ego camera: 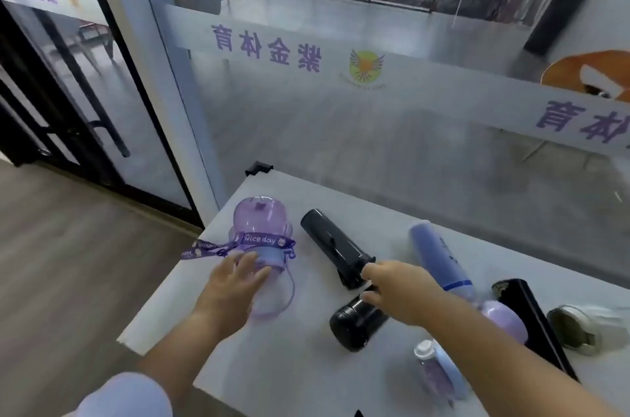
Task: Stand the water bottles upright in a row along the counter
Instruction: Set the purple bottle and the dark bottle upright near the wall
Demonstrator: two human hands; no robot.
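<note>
All bottles lie flat on the white surface (306, 362). Left hand (235, 283), fingers spread, rests on the cap end of the squat translucent purple plastic bottle (259, 225); probably light, lanyard may snag, so grip the cap collar. Right hand (395, 290), part-open with nothing clamped, reaches between the tall black cylindrical bottle (332, 242) and the short glossy black flask (354, 321). Both look smooth and slippery; wrap them mid-body.

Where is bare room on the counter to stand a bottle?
Free: the far strip of the counter along the glass wall, beyond the black bottle and the blue bottle; also the near left corner. Crowded: the right side, around the right hand.
</note>
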